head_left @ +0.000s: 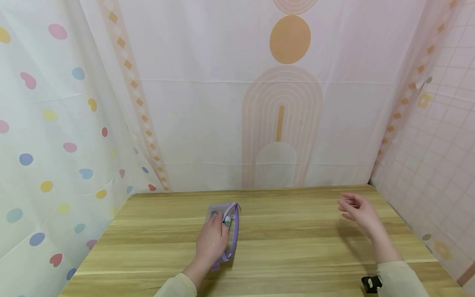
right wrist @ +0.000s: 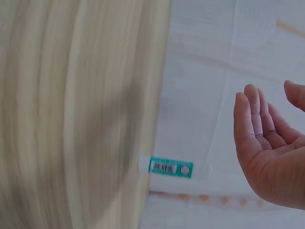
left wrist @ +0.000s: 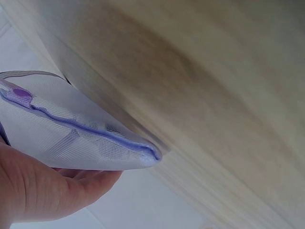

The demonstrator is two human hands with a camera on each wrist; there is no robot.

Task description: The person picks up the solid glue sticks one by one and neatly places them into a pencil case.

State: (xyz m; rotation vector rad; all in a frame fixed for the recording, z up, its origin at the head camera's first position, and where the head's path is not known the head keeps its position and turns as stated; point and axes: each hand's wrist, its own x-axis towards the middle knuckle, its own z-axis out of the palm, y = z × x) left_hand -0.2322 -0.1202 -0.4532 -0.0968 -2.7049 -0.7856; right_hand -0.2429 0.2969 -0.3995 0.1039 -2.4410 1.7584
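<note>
My left hand (head_left: 212, 243) holds a pale purple mesh zip pouch (head_left: 236, 235), its fingers lying along the left side. In the left wrist view the hand (left wrist: 52, 191) is against the lower face of the pouch (left wrist: 90, 143). Inside the opening shows a white-capped tube with a green band (head_left: 227, 222). Apart from the pouch, at the right, my right hand (head_left: 358, 212) is raised over the table with loosely bent, empty fingers. Beyond it, the right wrist view shows a glue stick (right wrist: 170, 167) with a green label and barcode; whether it touches the table cannot be told.
The wood-grain table (head_left: 289, 243) runs back to a patterned curtain (head_left: 208, 123). A dotted curtain (head_left: 48, 144) hangs along the left side and a checked one (head_left: 441, 165) along the right. A small black device (head_left: 371, 284) sits at the right sleeve.
</note>
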